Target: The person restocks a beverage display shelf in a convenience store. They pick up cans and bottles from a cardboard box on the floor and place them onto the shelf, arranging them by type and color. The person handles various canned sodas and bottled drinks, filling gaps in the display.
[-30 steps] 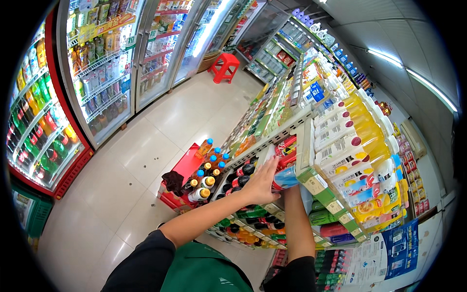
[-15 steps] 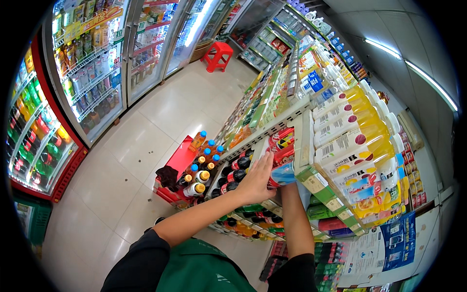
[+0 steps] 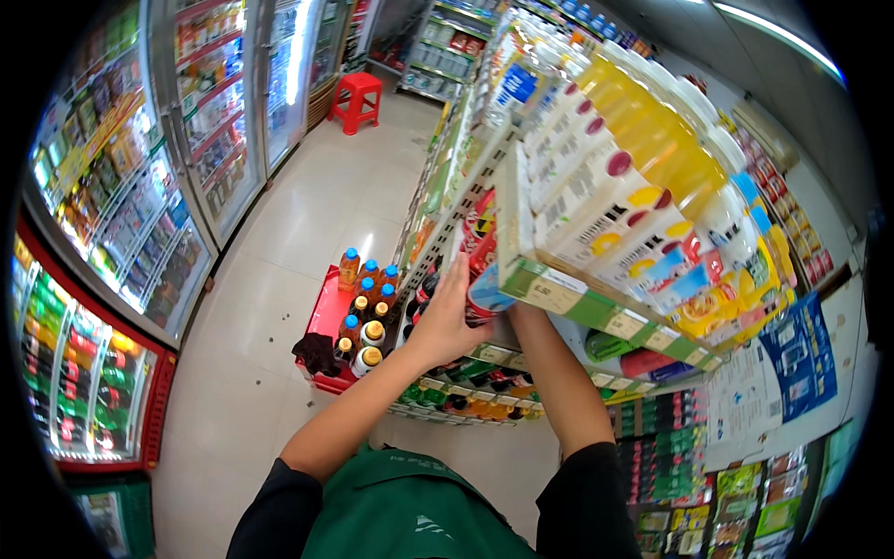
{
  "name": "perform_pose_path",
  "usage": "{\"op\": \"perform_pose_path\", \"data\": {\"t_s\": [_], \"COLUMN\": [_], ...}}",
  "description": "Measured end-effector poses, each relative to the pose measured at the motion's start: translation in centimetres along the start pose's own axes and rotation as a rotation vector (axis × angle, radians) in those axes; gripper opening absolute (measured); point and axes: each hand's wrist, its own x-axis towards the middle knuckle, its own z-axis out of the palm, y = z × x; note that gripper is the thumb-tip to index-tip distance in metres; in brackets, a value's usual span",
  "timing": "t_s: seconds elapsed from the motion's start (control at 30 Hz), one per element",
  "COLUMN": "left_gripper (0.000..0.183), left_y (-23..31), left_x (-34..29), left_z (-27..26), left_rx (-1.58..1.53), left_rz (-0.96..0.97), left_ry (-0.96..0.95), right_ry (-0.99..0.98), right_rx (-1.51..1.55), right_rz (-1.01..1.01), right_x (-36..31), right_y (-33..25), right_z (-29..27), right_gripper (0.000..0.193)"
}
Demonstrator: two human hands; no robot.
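Your view has swung: the red stool (image 3: 356, 98) and top shelf (image 3: 596, 315) sit further left than half a second ago, hands still at the same package. From the left: red crate (image 3: 326, 307) on the floor beside the rack, keeping its bottles (image 3: 371, 358) bunched and upright; dark cloth (image 3: 315, 352) over its near corner. Your left hand (image 3: 445, 321) lies against the left side of the red-and-blue package (image 3: 488, 296), fingers nearly straight, probably steadying it; can't tell how firmly. Package sits at the opening below the top shelf, so you're working under that edge. Right forearm (image 3: 561, 387) goes in beside it; right hand hidden, grip can't be told, maybe backing the far side. Yellow drink bottles (image 3: 684, 154) stand packed in rows above, likely for tight facing.
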Motion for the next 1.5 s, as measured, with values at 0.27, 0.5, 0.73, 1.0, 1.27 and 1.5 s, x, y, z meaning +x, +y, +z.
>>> {"op": "perform_pose_path", "data": {"t_s": [0.27,0.5,0.73,1.0,1.27,1.5], "left_gripper": [0.111,0.052,0.051,0.106,0.095,0.085], "left_y": [0.2,1.3,2.1,1.4,2.4,3.3], "left_x": [0.3,0.0,-0.2,-0.8,-6.9,-14.4], "left_z": [-0.8,-1.2,-1.0,-1.1,-0.7,5.1], "left_rx": [-0.074,-0.041,-0.14,-0.367,-0.234,-0.425], "left_rz": [-0.052,-0.024,-0.094,-0.139,-0.221,-0.332], "left_ry": [-0.093,-0.008,-0.039,-0.053,0.278,0.626], "right_ry": [0.003,0.021,0.035,0.22,0.125,-0.058], "right_rx": [-0.114,-0.16,-0.199,-0.225,-0.29,-0.271], "right_rz": [-0.103,-0.143,-0.173,-0.309,-0.213,-0.222], "right_x": [-1.8,-2.7,-3.6,-4.3,2.7,6.0], "right_y": [-0.9,-1.5,-1.4,-1.4,0.7,2.3], "right_z": [1.3,1.9,1.6,-5.6,-10.0,-8.2], "right_gripper": [0.051,0.052,0.052,0.053,0.053,0.054]}}
